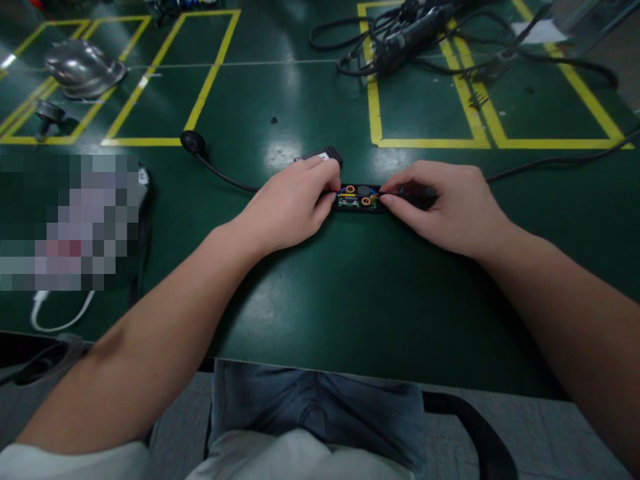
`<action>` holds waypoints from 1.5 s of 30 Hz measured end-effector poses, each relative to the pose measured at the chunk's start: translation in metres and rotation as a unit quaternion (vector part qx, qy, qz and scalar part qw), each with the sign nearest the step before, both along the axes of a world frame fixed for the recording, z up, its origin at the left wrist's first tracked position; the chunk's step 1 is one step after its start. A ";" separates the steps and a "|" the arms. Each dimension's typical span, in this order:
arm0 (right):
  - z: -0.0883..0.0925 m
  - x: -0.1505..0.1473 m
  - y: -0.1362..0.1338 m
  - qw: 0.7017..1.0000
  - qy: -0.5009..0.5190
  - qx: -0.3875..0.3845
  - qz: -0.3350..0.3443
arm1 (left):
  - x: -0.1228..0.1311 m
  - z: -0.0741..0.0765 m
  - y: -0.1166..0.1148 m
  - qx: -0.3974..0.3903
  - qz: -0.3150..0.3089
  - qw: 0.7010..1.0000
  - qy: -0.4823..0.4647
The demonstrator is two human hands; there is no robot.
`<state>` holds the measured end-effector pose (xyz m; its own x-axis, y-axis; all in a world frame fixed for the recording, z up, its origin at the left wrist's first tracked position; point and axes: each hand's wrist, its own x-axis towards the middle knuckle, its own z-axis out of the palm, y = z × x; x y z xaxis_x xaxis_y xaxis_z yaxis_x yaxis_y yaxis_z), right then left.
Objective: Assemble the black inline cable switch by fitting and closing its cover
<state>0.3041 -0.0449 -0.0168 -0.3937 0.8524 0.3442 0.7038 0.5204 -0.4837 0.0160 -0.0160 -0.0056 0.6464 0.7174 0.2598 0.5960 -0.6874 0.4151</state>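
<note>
A small black casing (358,208) lies open on the green table, showing a circuit board with copper coils and blue and yellow wires. My left hand (295,200) pinches the casing's left end, where a black cable (227,179) with a round black end comes out. At the right end my right hand (445,203) pinches the black cable (545,162) between thumb and forefinger, close to the board. Behind my left fingers lies a black ridged piece (332,154) with a pale label, partly hidden.
Yellow tape outlines mark the green table (310,300). Tangled black cables (400,43) lie at the back right. A shiny metal shell (83,67) and a small dark part (49,115) stand at the back left. A blurred-out object (75,223) with a white strap sits left.
</note>
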 end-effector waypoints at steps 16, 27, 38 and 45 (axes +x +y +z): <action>0.001 0.004 0.001 1.000 -0.002 0.017 0.007 | -0.001 0.001 0.001 -0.005 -0.004 1.000 -0.001; -0.004 0.002 0.001 0.999 0.024 0.016 0.021 | 0.001 0.001 -0.002 0.008 0.001 1.000 0.012; -0.005 0.002 0.001 0.998 0.044 -0.004 0.037 | -0.003 -0.001 0.000 0.002 -0.022 1.000 -0.016; 0.002 0.001 0.002 0.998 0.023 -0.016 0.048 | -0.006 -0.001 0.004 -0.017 -0.011 0.999 -0.027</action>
